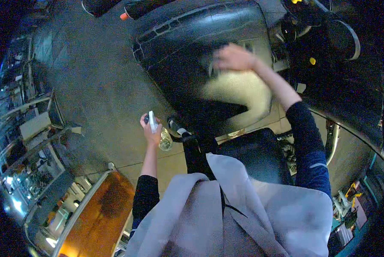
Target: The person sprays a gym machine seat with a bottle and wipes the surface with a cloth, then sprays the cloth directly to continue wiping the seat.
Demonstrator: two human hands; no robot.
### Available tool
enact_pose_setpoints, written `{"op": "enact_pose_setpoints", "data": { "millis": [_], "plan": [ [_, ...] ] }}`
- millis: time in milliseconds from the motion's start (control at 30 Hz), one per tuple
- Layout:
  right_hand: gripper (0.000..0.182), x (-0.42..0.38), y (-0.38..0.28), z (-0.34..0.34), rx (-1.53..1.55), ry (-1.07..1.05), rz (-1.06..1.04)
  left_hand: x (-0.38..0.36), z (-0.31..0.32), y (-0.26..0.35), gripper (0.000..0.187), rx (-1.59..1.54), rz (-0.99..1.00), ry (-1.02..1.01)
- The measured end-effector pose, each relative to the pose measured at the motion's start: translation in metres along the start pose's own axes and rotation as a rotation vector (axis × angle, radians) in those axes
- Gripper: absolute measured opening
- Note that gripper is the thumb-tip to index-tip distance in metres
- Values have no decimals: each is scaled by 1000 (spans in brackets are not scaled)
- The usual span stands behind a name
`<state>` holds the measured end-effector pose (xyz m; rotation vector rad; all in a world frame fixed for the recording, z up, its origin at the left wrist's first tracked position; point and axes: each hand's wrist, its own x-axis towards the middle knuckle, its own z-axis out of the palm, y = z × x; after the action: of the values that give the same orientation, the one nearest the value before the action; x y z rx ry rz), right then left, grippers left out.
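A person's left hand (151,133) grips a spray bottle (165,140) near its white head, apparently to keep it steady and clear of the cracked black seat (179,51). Over that seat, the right hand (235,58) meets a pale cloth (243,85), its palm seemingly turned down to spread pressure; motion blur leaves it impossible to tell whether the fingers clench the fabric.

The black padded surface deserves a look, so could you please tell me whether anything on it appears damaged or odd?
Yes, crack-like lines branch along the far edge of the black padded surface, suggesting worn covering. The blurred pale cloth hides part.
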<state>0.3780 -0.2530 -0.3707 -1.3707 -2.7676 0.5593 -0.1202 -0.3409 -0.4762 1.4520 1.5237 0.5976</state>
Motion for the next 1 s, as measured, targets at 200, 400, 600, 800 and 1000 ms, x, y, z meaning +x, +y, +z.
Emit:
{"op": "enact_pose_setpoints", "data": {
  "millis": [200, 400, 600, 800, 1000],
  "plan": [
    [43, 18, 78, -8, -239, 870, 476, 6, 3, -9, 18, 15, -76, 43],
    [59, -19, -7, 55, -86, 648, 280, 5, 4, -6, 64, -23, 41, 87],
    [27, -131, -105, 171, -31, 152, -397, 2, 1, 13, 72, -136, 6, -17],
    [36, -124, -86, 171, -78, 25, -694, -2, 6, 28, 62, -210, -31, 13],
    [35, -64, 11, 48, -336, 285, -233, -7, 9, 56, 69, -282, -143, 10]
  ]
}}
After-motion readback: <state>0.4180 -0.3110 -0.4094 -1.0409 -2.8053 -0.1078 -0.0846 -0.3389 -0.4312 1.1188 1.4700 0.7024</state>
